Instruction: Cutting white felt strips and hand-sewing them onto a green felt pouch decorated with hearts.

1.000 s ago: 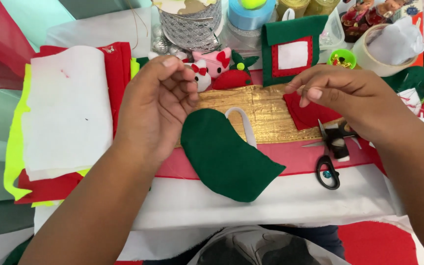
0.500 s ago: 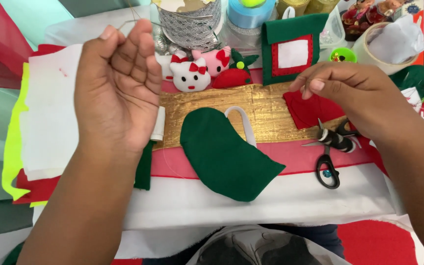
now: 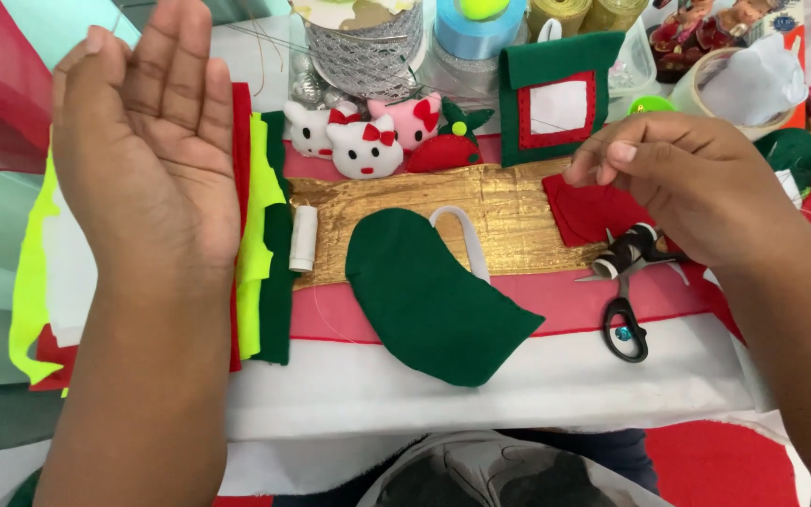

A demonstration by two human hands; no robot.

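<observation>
Apparently a thin thread (image 3: 255, 38) is being drawn through a small red felt piece (image 3: 586, 211), which lies on the gold crinkled strip (image 3: 481, 202) at the right of the worktop (image 3: 537, 385). The right hand (image 3: 687, 188) pinches down on that felt with fingertips closed, pinning it at its upper edge. The left hand (image 3: 143, 141) is raised high at the left, palm open and fingers nearly straight, with what looks like a fine needle or thread end at the fingertips; whether it truly grips it I cannot tell. A faint line runs across between the two hands.

To do the pull well, I judge the thread should run taut and straight, with the felt held flat so it does not pucker.

Nearer the middle lies a dark green felt mitten shape (image 3: 434, 296) with a white elastic loop (image 3: 462, 239) behind it. Black-handled scissors (image 3: 623, 310) rest just beside the right hand. White and pink plush cat heads (image 3: 360, 145) sit behind, with stacked felt sheets (image 3: 260, 235) at the left.
</observation>
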